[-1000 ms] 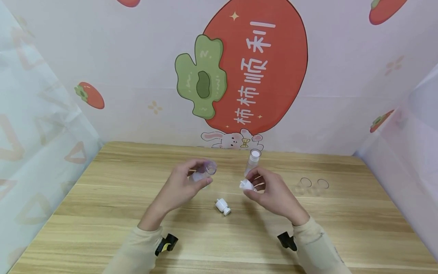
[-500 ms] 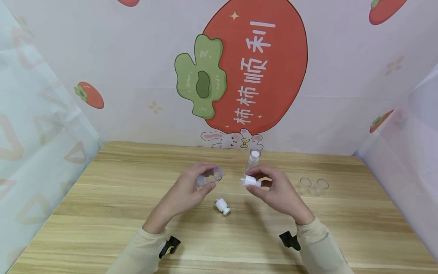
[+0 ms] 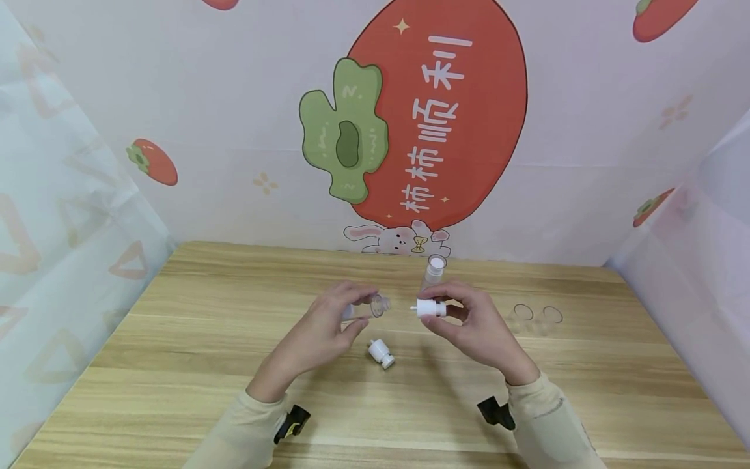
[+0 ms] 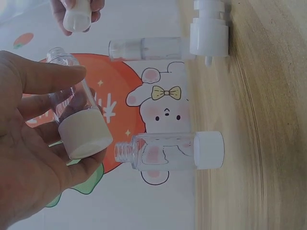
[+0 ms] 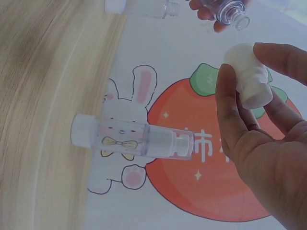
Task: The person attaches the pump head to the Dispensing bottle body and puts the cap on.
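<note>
My left hand (image 3: 319,329) grips a clear bottle (image 4: 86,134) with a white base, its bare threaded neck pointing right. Facing that neck, a white pump head (image 3: 430,308) is pinched between the fingers and thumb of my right hand (image 3: 471,322), its thin stem pointing left. A short gap separates stem and neck. Another white pump head (image 3: 381,354) lies on the table between my forearms. In the left wrist view a second clear bottle (image 4: 163,152) stands without a top; my left hand hides it in the head view.
Behind my right hand stands a bottle (image 5: 129,136) with its pump and clear cover on. Two clear covers (image 3: 553,319) stand on the wooden table (image 3: 193,365) to the right. A printed cloth wall (image 3: 246,215) rises at the table's back edge.
My left hand has moved slightly right and tipped the bottle until its neck points right. My right hand has turned the pump head level, stem toward the bottle.
</note>
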Demonstrator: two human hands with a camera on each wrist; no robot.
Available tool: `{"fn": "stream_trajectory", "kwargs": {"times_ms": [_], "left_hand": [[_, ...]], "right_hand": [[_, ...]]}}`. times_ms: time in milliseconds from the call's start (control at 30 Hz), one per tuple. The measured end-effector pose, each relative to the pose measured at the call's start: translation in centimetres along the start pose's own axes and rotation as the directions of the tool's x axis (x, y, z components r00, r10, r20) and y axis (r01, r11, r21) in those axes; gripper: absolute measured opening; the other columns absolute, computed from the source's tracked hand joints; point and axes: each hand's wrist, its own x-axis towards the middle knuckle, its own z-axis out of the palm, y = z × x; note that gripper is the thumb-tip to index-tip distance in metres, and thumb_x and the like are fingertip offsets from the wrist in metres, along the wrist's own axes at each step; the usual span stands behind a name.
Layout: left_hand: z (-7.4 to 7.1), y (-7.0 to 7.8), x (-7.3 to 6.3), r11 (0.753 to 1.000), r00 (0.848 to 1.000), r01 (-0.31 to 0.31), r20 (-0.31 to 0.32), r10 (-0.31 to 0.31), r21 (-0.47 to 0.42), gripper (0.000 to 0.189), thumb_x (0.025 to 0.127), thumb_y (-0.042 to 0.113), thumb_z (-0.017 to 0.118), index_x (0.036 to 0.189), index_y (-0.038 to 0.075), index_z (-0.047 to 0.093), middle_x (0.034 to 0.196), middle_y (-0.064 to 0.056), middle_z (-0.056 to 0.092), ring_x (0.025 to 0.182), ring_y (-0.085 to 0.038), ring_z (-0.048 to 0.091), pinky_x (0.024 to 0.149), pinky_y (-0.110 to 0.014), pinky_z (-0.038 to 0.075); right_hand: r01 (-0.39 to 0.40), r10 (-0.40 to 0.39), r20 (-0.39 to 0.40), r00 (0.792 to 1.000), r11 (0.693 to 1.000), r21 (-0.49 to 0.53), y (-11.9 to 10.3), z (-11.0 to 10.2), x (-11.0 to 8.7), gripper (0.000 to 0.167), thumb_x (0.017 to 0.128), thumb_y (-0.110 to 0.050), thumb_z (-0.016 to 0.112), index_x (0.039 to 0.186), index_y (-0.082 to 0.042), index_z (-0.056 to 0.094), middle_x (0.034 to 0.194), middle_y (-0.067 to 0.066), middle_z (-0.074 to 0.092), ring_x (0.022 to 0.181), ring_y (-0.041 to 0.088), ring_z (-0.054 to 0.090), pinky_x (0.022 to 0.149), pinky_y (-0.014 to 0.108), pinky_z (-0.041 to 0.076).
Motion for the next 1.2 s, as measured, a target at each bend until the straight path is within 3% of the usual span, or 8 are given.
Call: {"fn": "stream_trajectory", "kwargs": {"times_ms": [600, 900, 1200], "left_hand": [[0.41, 0.19, 0.06, 1.000, 1.000, 0.013, -0.022, -0.013, 0.019, 0.043, 0.083, -0.003, 0.080, 0.123, 0.003, 0.067, 0.115, -0.003, 0.070, 0.111, -0.020, 0.063, 0.099, -0.044, 0.050], [0.68, 0.40, 0.00, 0.998, 0.999, 0.006, -0.037, -0.004, 0.061, 0.041, 0.081, -0.001, 0.083, 0.119, 0.007, 0.070, 0.112, 0.000, 0.071, 0.105, -0.018, 0.064, 0.092, -0.041, 0.052], [0.87, 0.73, 0.10, 0.996, 1.000, 0.011, -0.007, -0.011, 0.089, 0.038, 0.083, 0.001, 0.081, 0.120, 0.007, 0.070, 0.114, -0.001, 0.071, 0.105, -0.017, 0.061, 0.089, -0.038, 0.053]], "right_hand": [[0.084, -0.086, 0.023, 0.996, 0.995, 0.061, -0.27, 0.24, -0.01, 0.031, 0.086, 0.004, 0.078, 0.115, -0.005, 0.072, 0.111, 0.007, 0.066, 0.096, 0.025, 0.062, 0.081, 0.030, 0.058], [0.107, -0.108, 0.021, 0.994, 0.992, 0.070, -0.03, 0.44, -0.02, 0.030, 0.086, 0.004, 0.077, 0.114, -0.006, 0.071, 0.110, 0.008, 0.065, 0.096, 0.024, 0.062, 0.083, 0.032, 0.057], [0.113, -0.115, 0.025, 0.993, 0.992, 0.064, -0.12, 0.69, -0.07, 0.031, 0.086, 0.005, 0.077, 0.115, -0.006, 0.072, 0.111, 0.007, 0.065, 0.099, 0.024, 0.062, 0.087, 0.032, 0.057]]}}
